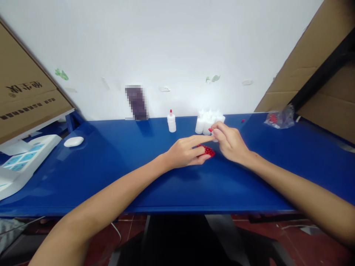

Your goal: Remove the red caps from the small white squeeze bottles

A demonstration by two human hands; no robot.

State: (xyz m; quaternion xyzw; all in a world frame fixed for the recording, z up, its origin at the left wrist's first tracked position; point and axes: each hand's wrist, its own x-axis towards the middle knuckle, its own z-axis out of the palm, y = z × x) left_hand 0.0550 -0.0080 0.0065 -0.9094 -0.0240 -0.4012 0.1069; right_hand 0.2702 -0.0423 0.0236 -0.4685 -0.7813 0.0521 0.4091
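My left hand (188, 151) rests on the blue table (111, 173), fingers curled around a bunch of small red caps (208, 150), its forefinger stretched toward my right hand. My right hand (229, 142) is pinched on a small white bottle with a red cap (210, 130) at its fingertips; the bottle is mostly hidden by the fingers. Just behind the hands stands a cluster of small white bottles (206, 122). One capped white bottle with a red tip (171, 121) stands alone to their left.
A white oval object (73, 141) and a white device with blue panels (19, 162) lie at the left. Cardboard boxes (24, 92) flank both sides. A clear bag with red pieces (279, 118) sits at the right rear, a lone red cap (243, 120) near it.
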